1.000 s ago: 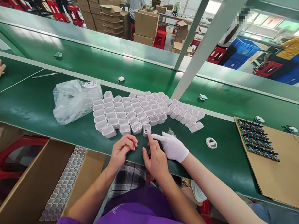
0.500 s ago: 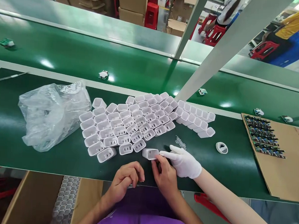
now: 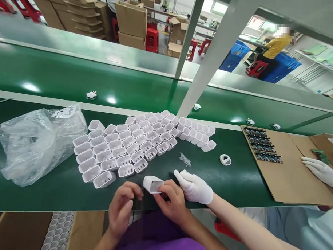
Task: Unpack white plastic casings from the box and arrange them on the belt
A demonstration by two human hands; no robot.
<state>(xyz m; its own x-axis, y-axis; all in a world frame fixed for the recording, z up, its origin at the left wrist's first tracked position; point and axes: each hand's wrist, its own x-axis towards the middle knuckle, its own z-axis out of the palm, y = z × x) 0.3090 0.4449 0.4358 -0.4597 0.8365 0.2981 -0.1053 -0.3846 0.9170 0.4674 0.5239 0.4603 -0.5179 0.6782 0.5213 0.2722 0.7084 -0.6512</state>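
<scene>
My right hand (image 3: 171,200) pinches the near right edge of a white plastic charger housing (image 3: 150,184), which is tilted with its open end toward me. Just left of it, my left hand (image 3: 123,207) is open and holds nothing, fingers curled and thumb apart. Many more white charger housings (image 3: 119,152) stand in packed rows beyond my hands, their open ends up, with slots in the bottoms of several. A co-worker's white-gloved hand (image 3: 195,187) rests beside my right hand, near a small pile of tiny clear parts (image 3: 185,159).
A clear plastic bag (image 3: 40,146) lies on the left. On the right are a white tape roll (image 3: 225,160) and cardboard (image 3: 295,177) bearing rows of circuit boards (image 3: 261,144). Another gloved hand (image 3: 321,172) holds a green board there. Small boards sit along the green conveyor (image 3: 145,91).
My right hand has tilted the housing up. The gloved fingers have come away from it. My left hand has turned and its fingers have spread. The view has shifted right.
</scene>
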